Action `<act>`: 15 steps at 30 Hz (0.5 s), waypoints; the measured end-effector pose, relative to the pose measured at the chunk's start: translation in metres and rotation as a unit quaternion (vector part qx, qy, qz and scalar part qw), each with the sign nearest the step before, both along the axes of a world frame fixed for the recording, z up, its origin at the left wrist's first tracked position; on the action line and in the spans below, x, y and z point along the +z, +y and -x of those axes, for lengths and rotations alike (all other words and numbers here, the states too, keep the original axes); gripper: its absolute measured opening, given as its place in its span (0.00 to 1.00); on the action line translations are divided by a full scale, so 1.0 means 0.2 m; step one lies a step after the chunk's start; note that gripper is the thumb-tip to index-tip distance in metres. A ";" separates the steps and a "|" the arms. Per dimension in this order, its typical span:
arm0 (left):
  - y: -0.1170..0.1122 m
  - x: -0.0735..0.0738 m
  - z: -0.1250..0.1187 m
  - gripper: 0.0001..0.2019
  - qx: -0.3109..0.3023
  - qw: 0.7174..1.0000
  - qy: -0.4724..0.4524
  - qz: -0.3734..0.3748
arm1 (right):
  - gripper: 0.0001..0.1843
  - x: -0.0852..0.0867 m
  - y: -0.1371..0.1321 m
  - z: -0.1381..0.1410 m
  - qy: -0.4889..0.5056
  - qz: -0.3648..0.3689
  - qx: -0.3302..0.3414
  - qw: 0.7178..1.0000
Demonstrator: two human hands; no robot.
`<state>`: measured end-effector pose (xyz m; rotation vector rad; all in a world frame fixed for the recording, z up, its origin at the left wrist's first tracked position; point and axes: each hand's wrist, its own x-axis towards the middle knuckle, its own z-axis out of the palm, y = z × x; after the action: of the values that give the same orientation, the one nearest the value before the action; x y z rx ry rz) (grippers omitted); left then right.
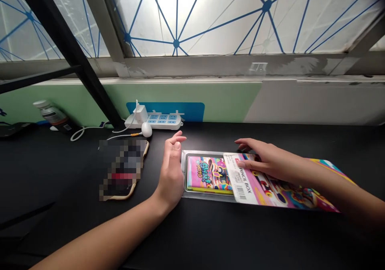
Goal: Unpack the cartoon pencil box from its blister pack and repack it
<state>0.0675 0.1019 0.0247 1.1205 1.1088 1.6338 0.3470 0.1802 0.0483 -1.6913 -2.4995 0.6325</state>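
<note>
A pencil box (209, 175) with pink cartoon print lies in a clear plastic tray (184, 156), which sticks out of the left end of a colourful cardboard sleeve (261, 187). The sleeve carries a white label reading "PENCIL BOX" and a barcode. My left hand (172, 173) stands on edge against the tray's left end, its fingers stretched away from me and nothing held. Across the sleeve lies my right hand (264, 157), thumb pressed on the top near the label and fingers over the far edge. The wrist and forearm cover part of the sleeve.
Left of my left hand lies a phone (124, 169), its screen blurred. A white power strip (164, 120) with a plugged-in charger and cable sits by the wall. Further left are a bottle (52, 113) and a black metal post (90, 77).
</note>
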 end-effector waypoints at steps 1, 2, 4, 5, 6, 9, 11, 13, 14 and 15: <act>0.00 -0.01 0.00 0.14 0.002 1.000 0.008 -0.004 | 0.43 0.01 0.01 0.07 -0.008 -0.002 0.017 1.000; 0.00 -0.02 0.01 0.15 0.002 1.000 0.010 -0.009 | 0.43 0.02 0.01 0.15 -0.015 -0.007 0.034 0.999; 0.01 -0.03 0.01 0.15 -0.003 1.000 0.006 -0.017 | 0.42 0.05 0.01 0.33 -0.019 -0.018 0.079 0.997; 0.01 -0.04 0.01 0.16 -0.006 1.000 0.000 -0.020 | 0.40 0.07 0.01 0.42 -0.023 -0.030 0.097 0.995; 0.02 -0.04 0.01 0.16 -0.009 1.000 -0.009 -0.020 | 0.39 0.08 0.01 0.50 -0.025 -0.044 0.113 0.992; 0.03 -0.04 0.02 0.17 -0.008 0.999 -0.046 -0.008 | 0.33 0.11 -0.02 0.67 -0.023 -0.068 0.151 0.986; 0.04 -0.02 0.03 0.16 -0.001 0.998 -0.068 0.014 | 0.32 0.11 -0.05 0.70 -0.019 -0.092 0.157 0.983; 0.05 -0.01 0.04 0.12 0.009 0.996 -0.080 0.040 | 0.33 0.12 -0.07 0.65 -0.006 -0.130 0.148 0.980; 0.06 -0.01 0.05 0.10 0.013 0.995 -0.083 0.051 | 0.33 0.12 -0.08 0.60 0.003 -0.147 0.139 0.979; 0.07 -0.01 0.05 0.09 0.016 0.994 -0.085 0.059 | 0.32 0.11 -0.08 0.53 0.013 -0.156 0.126 0.980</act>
<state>0.0573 0.1151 0.0233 0.8743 1.1014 1.6324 0.2415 0.1643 0.0706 -1.2646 -2.6470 0.2514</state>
